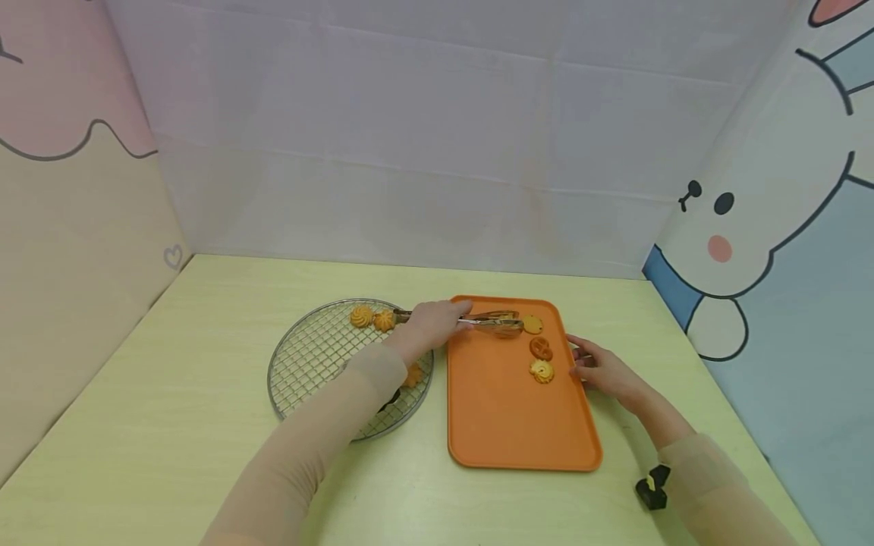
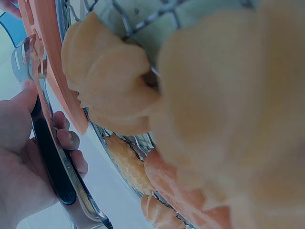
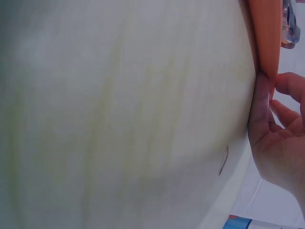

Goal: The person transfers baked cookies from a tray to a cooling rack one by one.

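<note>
At frame centre, left hand (image 1: 430,326) grips tongs (image 2: 51,160) with curled fingers over orange tray (image 1: 512,432); right hand (image 1: 604,371) pinches tray's right edge, presumably steadying it.

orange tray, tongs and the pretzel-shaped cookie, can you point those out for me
Orange tray (image 1: 522,425): head view, on the bare lower part of its surface
Tongs (image 2: 53,160): left wrist view, on the black handle
Pretzel-shaped cookie (image 1: 541,348): head view, on its middle

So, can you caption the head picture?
Left hand holds shiny metal tongs over rectangular orange tray; right hand grips its edge.
</note>
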The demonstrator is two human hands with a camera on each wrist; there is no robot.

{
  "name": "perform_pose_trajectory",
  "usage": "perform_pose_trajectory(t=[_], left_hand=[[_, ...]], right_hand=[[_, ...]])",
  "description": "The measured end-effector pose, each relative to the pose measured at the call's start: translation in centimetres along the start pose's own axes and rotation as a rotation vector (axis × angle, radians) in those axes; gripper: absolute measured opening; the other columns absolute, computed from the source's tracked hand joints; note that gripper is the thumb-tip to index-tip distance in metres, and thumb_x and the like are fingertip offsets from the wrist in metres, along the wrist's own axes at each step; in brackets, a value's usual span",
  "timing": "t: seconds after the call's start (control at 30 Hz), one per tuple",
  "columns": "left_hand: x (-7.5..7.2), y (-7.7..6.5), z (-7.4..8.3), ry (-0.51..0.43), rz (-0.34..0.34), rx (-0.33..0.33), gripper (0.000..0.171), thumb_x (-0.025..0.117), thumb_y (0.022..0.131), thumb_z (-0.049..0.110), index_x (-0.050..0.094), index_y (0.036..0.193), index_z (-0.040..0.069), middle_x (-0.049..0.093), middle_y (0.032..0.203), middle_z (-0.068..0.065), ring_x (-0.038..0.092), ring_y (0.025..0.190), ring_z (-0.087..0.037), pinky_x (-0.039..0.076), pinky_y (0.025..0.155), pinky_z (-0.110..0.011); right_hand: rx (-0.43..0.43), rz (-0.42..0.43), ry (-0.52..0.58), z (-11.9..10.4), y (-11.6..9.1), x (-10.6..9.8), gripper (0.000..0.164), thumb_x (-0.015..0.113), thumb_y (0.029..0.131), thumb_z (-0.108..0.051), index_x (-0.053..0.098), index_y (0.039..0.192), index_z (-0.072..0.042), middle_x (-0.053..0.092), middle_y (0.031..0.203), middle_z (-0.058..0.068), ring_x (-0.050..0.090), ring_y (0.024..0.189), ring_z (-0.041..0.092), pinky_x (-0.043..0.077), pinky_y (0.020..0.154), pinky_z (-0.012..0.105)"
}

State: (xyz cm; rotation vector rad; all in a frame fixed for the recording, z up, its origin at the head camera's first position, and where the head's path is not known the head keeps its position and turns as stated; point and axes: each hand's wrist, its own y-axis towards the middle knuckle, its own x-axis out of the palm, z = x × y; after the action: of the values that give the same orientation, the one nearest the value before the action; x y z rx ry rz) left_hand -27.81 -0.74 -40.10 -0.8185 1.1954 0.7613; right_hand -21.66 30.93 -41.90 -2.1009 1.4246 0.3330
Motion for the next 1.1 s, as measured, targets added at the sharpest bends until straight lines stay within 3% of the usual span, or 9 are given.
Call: perform_pose_trajectory(t=[0.6, 0.83, 1.1], left_hand=[[0.1, -0.2, -0.2, -0.032, 0.04, 0.046, 0.032, 0.047, 0.096, 0.042, 0.052, 0.119, 0.021, 0.066, 0.104, -0.001, 0.063, 0.078, -0.019, 0.05, 0.061, -0.032], [0.1, -0.2, -0.5, 0.011, 0.049, 0.033, 0.032, 0.046, 0.095, 0.045, 0.051, 0.117, 0.022, 0.067, 0.097, 0.0, 0.061, 0.072, -0.018, 0.048, 0.057, -0.032], [-1.0, -1.0, -0.2, 0.001, 0.04, 0.035, 0.031, 0.048, 0.095, 0.043, 0.052, 0.117, 0.022, 0.065, 0.089, 0.001, 0.058, 0.066, -0.016, 0.044, 0.052, -0.03]], right_hand=[[0.002, -0.003, 0.008, 0.1, 0.1, 0.2, 0.065, 0.053, 0.094, -0.007, 0.019, 0.149, -0.001, 0.04, 0.123, 0.021, 0.044, 0.106, 0.028, 0.051, 0.078, 0.027], [-0.006, -0.001, 0.013, 0.2, 0.2, 0.2, 0.065, 0.054, 0.094, -0.007, 0.019, 0.149, 0.0, 0.04, 0.123, 0.021, 0.045, 0.105, 0.027, 0.051, 0.078, 0.027], [-0.004, -0.004, 0.016, 0.1, 0.3, 0.1, 0.065, 0.053, 0.094, -0.007, 0.019, 0.149, 0.0, 0.039, 0.122, 0.021, 0.044, 0.105, 0.027, 0.051, 0.077, 0.026]])
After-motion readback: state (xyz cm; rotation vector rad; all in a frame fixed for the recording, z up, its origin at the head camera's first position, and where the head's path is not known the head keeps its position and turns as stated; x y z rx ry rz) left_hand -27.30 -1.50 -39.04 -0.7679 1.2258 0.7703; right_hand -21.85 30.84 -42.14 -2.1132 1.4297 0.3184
